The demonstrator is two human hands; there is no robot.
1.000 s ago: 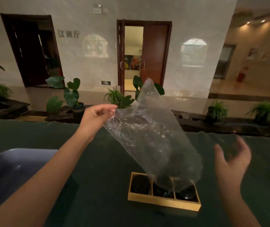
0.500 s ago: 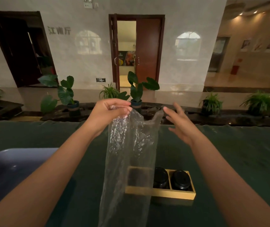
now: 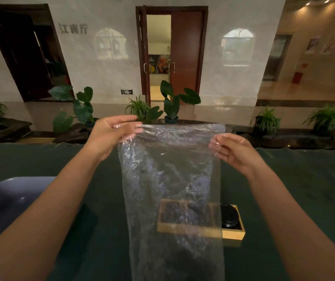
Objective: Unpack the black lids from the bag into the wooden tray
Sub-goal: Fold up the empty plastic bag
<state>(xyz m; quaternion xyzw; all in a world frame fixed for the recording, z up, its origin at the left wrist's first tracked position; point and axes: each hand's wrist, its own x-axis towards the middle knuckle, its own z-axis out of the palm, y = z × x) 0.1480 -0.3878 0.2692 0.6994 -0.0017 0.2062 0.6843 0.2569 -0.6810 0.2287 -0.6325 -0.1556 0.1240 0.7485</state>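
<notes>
Two bare hands hold a clear plastic bag (image 3: 170,179) up in the air, spread flat between them. The left hand (image 3: 111,132) pinches the top left corner, with its fingers (image 3: 136,129) pressed together on the plastic. The right hand (image 3: 233,151) pinches the top right edge, and its fingers (image 3: 216,147) are closed on the plastic too. The bag hangs straight down from the hands and looks flat and crinkly.

Below and behind the bag sits the wooden tray (image 3: 233,234) on the bench (image 3: 304,189), which has a dark green cloth over it. The tray has walls that split it into small boxes in a row. In the box at the right end lies a black lid (image 3: 229,217), easy to see beside the bag's edge. The other boxes show only through the plastic. Dark shapes sit in them, maybe more lids, but the crinkles blur them too much to be sure.

At the left side of the bench is a grey-blue tub (image 3: 4,199), partly hidden by the left arm. Past the far edge of the bench stand green plants (image 3: 172,102) in pots on a shiny floor. Behind them is a pale wall with a brown door (image 3: 186,51) standing partly open.
</notes>
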